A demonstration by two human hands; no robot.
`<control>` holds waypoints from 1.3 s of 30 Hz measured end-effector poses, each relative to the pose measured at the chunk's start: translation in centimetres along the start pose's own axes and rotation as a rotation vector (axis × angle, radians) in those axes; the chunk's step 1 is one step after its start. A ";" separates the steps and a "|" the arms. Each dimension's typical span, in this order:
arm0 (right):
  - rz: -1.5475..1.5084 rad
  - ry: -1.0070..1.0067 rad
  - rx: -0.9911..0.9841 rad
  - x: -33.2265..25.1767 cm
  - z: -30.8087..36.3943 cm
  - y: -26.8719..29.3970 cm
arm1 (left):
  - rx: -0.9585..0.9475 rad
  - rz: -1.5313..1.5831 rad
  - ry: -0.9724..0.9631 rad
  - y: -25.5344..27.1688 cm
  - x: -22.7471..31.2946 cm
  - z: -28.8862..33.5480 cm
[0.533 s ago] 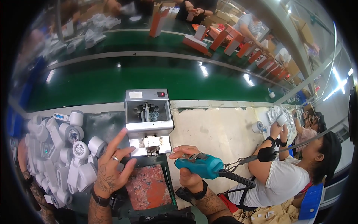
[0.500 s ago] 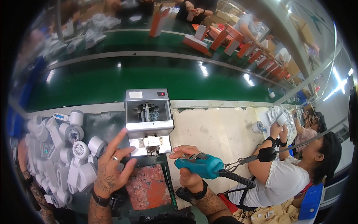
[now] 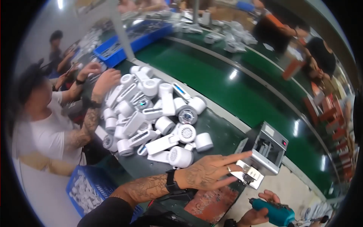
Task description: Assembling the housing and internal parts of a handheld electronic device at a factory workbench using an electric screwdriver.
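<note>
My left hand (image 3: 206, 172) reaches out flat with its fingers stretched and holds nothing. Its fingertips are at the front of a silver screw feeder (image 3: 261, 160); whether they touch it I cannot tell. Low on the right, my right hand (image 3: 254, 217) grips a teal electric screwdriver (image 3: 275, 212), its tip pointing left, just below the feeder. A scuffed red plate (image 3: 211, 202) lies on the bench under my left hand. Beyond my left wrist is a heap of white handheld fans (image 3: 160, 108), some showing round grilles or open housings.
A green conveyor belt (image 3: 234, 100) runs behind the bench. To the left, a co-worker (image 3: 49, 117) reaches to the heap's far side. A blue basket (image 3: 81, 189) of small white parts stands low left; a long blue tray (image 3: 113, 53) is at the back. Orange boxes (image 3: 293, 68) line the far side.
The view has swung left, so the fan heap and the left co-worker show more fully. My right hand still grips the screwdriver; my left hand's fingers have straightened beside the feeder.
</note>
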State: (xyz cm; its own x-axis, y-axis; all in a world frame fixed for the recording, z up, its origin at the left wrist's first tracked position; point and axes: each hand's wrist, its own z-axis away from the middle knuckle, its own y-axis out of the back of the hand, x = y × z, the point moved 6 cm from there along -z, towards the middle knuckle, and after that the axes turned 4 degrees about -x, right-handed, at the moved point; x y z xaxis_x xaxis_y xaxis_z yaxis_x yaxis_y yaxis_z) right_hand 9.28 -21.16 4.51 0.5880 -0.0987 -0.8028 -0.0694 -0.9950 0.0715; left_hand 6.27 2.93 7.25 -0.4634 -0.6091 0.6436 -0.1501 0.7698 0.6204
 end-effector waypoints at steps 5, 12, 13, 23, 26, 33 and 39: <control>-0.063 0.148 -0.023 -1.9 -0.5 -1.2 | -0.006 -0.017 0.027 0.0 0.1 1.2; -0.004 0.210 0.024 -2.4 -0.7 -1.0 | 0.062 0.061 -0.069 -0.8 -0.5 1.2; -0.002 0.203 0.022 -2.4 -0.8 -1.1 | 0.057 0.074 -0.064 -0.7 -0.5 1.2; 0.025 0.204 0.017 -2.4 -1.1 -1.1 | 0.023 0.081 -0.042 -1.5 -1.1 1.2; 0.014 0.181 0.014 -2.3 -1.0 -1.1 | 0.017 0.096 -0.049 -1.3 -1.0 1.1; 0.023 0.176 0.000 -2.0 -0.9 -0.7 | 0.004 0.081 -0.055 -1.3 -0.6 1.1; 0.028 0.122 -0.002 -2.1 -0.7 -0.8 | -0.008 0.054 -0.018 -1.0 -0.6 0.9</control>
State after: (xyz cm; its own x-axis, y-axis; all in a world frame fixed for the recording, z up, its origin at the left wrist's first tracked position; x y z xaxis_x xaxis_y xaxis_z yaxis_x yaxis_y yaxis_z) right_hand 8.61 -20.15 6.55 0.6794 -0.1276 -0.7226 -0.0856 -0.9918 0.0946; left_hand 5.87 2.71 5.84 -0.4865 -0.5631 0.6680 -0.1173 0.7998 0.5887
